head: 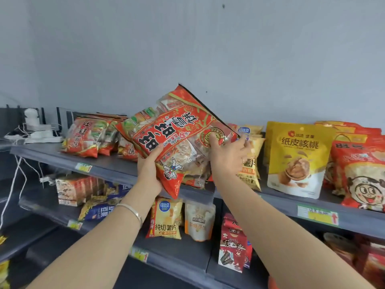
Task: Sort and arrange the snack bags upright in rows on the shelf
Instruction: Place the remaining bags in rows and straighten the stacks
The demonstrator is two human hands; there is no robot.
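Both hands hold the red bag [177, 130] tilted over the shelf [116, 171]. The left hand [149, 170] clenches its lower corner. The right hand [227, 157] seems to clasp its other end, fingers partly hidden, likely to stand it upright beside the chip bags [251, 165] just beyond that grip.

Hands: two, left hand [149, 170] and right hand [227, 157]. Red cracker bag [177, 130] held in them: one. Yellow walnut pouch [298, 159]: one. Stocked shelf tiers [116, 171]: two. Price labels [317, 215]: four. Bracelet [133, 211]: one
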